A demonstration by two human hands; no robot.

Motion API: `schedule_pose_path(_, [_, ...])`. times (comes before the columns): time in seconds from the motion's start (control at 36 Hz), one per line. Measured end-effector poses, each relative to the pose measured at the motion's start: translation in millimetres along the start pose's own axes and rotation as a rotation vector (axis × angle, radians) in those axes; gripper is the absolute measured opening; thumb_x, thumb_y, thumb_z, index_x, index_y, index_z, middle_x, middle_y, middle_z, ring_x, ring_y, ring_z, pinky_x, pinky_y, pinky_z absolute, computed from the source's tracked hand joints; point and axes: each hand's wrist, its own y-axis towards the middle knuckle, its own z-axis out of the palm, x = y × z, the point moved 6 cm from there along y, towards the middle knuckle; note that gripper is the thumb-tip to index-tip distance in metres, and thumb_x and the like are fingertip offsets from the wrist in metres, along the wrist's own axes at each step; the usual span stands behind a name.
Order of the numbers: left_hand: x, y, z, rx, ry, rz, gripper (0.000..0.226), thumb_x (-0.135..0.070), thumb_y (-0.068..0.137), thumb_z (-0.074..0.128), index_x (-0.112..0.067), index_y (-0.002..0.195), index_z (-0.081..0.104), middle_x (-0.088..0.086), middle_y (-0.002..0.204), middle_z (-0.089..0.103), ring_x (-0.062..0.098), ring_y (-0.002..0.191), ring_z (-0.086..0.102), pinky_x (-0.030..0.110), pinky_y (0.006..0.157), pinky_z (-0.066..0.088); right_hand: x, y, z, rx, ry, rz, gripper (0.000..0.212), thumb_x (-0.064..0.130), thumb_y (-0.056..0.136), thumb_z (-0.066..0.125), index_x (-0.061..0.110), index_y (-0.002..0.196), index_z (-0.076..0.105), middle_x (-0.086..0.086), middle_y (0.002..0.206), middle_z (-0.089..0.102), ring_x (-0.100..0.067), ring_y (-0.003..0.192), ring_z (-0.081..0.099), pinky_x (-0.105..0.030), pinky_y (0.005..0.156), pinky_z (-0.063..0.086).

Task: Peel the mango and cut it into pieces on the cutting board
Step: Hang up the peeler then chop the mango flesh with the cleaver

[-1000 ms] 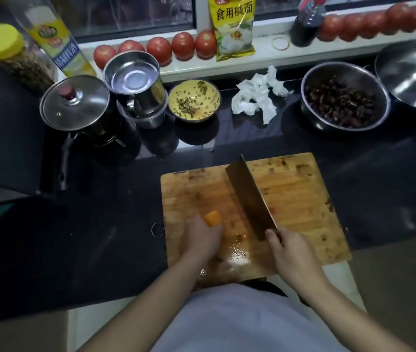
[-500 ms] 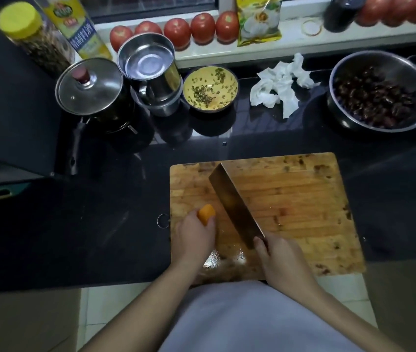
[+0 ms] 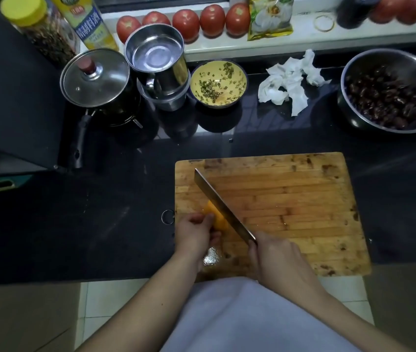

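Observation:
An orange peeled mango piece (image 3: pixel 216 217) lies on the near left part of the wooden cutting board (image 3: pixel 303 199). My left hand (image 3: pixel 196 236) grips the mango from the near side and hides most of it. My right hand (image 3: pixel 277 255) holds the handle of a cleaver (image 3: pixel 221 208). The blade runs diagonally toward the far left, edge down against the mango's right side. A wet patch glistens on the board just below my left hand.
On the dark counter behind the board stand a lidded pot (image 3: pixel 95 78), a steel mug (image 3: pixel 157 60), a yellow bowl of chopped greens (image 3: pixel 218 83), crumpled tissue (image 3: pixel 288 83) and a steel bowl of dark fruit (image 3: pixel 390 91). Tomatoes (image 3: pixel 185 22) line the sill.
The cleaver has swung left and come down onto the mango. My left hand has turned the mango from upright to lying lower on the board. The camera view has shifted left.

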Motion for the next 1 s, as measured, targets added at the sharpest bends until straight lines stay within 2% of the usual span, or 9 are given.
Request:
schedule_pose_path(0.06, [1.9, 2.1, 2.4, 0.015, -0.009, -0.003, 0.023, -0.023, 0.099, 0.070, -0.004, 0.112, 0.066, 0.015, 0.081, 0.078, 0.022, 0.063, 0.075, 0.050, 0.079, 0.061, 3.0, -0.3, 2.6, 0.029, -0.065, -0.008, 0.021, 0.030, 0.103, 0.035, 0.021, 0.104, 0.054, -0.002, 0.101, 0.066, -0.034, 0.090, 0.065, -0.042, 0.071, 0.046])
schedule_pose_path(0.19, [5.1, 5.3, 4.8, 0.001, -0.044, -0.008, 0.025, -0.021, 0.101, 0.067, 0.002, 0.112, 0.066, 0.017, 0.087, 0.075, 0.022, 0.063, 0.073, 0.031, 0.056, 0.059, 5.9, -1.3, 6.7, 0.057, -0.133, 0.014, 0.021, 0.031, 0.104, 0.032, 0.022, 0.104, 0.050, -0.001, 0.107, 0.065, -0.033, 0.096, 0.064, -0.039, 0.065, 0.036])
schedule_pose_path(0.39, [8.6, 4.9, 7.0, 0.006, -0.088, -0.011, 0.018, -0.022, 0.101, 0.066, -0.008, 0.112, 0.063, 0.018, 0.101, 0.074, 0.027, 0.072, 0.075, 0.036, 0.066, 0.062, 7.2, -3.7, 7.6, 0.106, -0.153, 0.058, 0.021, 0.031, 0.104, 0.030, 0.022, 0.111, 0.049, -0.001, 0.115, 0.064, -0.036, 0.102, 0.062, -0.041, 0.075, 0.044])
schedule_pose_path(0.5, [6.0, 4.5, 10.8, 0.028, -0.102, 0.018, 0.013, -0.020, 0.102, 0.065, -0.009, 0.110, 0.062, 0.017, 0.104, 0.073, 0.026, 0.070, 0.073, 0.033, 0.062, 0.061, 4.7, -2.1, 10.4, 0.082, -0.134, 0.066, 0.018, 0.029, 0.103, 0.033, 0.020, 0.105, 0.048, -0.003, 0.111, 0.066, -0.036, 0.098, 0.063, -0.039, 0.065, 0.035])
schedule_pose_path(0.64, [1.0, 1.9, 14.0, 0.053, -0.094, 0.049, 0.009, -0.019, 0.102, 0.065, -0.023, 0.097, 0.059, 0.014, 0.111, 0.071, 0.025, 0.070, 0.074, 0.031, 0.061, 0.061, 2.9, 5.5, 17.9, 0.085, -0.166, 0.062, 0.016, 0.025, 0.103, 0.033, 0.018, 0.101, 0.046, -0.007, 0.107, 0.067, -0.037, 0.099, 0.064, -0.038, 0.063, 0.032])
schedule_pose_path(0.72, [0.6, 2.5, 14.6, 0.058, -0.105, 0.039, 0.007, -0.019, 0.101, 0.066, -0.019, 0.102, 0.059, 0.018, 0.112, 0.072, 0.021, 0.062, 0.073, 0.029, 0.056, 0.060, 1.6, 9.0, 23.7, 0.083, -0.219, 0.029, 0.012, 0.021, 0.102, 0.033, 0.018, 0.101, 0.045, -0.008, 0.104, 0.070, -0.037, 0.098, 0.067, -0.037, 0.062, 0.030])
schedule_pose_path(0.86, [-2.4, 7.2, 15.0, 0.059, -0.131, 0.022, 0.007, -0.016, 0.102, 0.065, -0.016, 0.102, 0.058, 0.023, 0.115, 0.071, 0.025, 0.067, 0.072, 0.032, 0.058, 0.062, 3.2, 16.9, 26.9, 0.075, -0.263, -0.001, 0.012, 0.017, 0.103, 0.035, 0.017, 0.105, 0.047, -0.007, 0.100, 0.072, -0.034, 0.096, 0.071, -0.036, 0.061, 0.032])
schedule_pose_path(0.94, [-4.8, 10.2, 14.2, 0.053, -0.124, 0.005, 0.010, -0.017, 0.102, 0.066, -0.014, 0.105, 0.057, 0.025, 0.115, 0.071, 0.028, 0.072, 0.072, 0.033, 0.058, 0.063, 5.5, 23.4, 32.2, 0.071, -0.292, -0.022, 0.005, 0.012, 0.097, 0.046, 0.017, 0.096, 0.048, -0.007, 0.084, 0.073, -0.031, 0.080, 0.074, -0.033, 0.054, 0.032])
schedule_pose_path(1.0, [-5.9, 10.3, 13.6, 0.059, -0.122, -0.008, 0.010, -0.017, 0.102, 0.065, -0.015, 0.105, 0.055, 0.025, 0.115, 0.071, 0.031, 0.078, 0.073, 0.034, 0.060, 0.064, 4.4, 26.5, 33.6, 0.031, -0.303, -0.037, 0.015, 0.010, 0.090, 0.057, 0.018, 0.086, 0.045, -0.007, 0.071, 0.070, -0.031, 0.067, 0.073, -0.031, 0.049, 0.030])
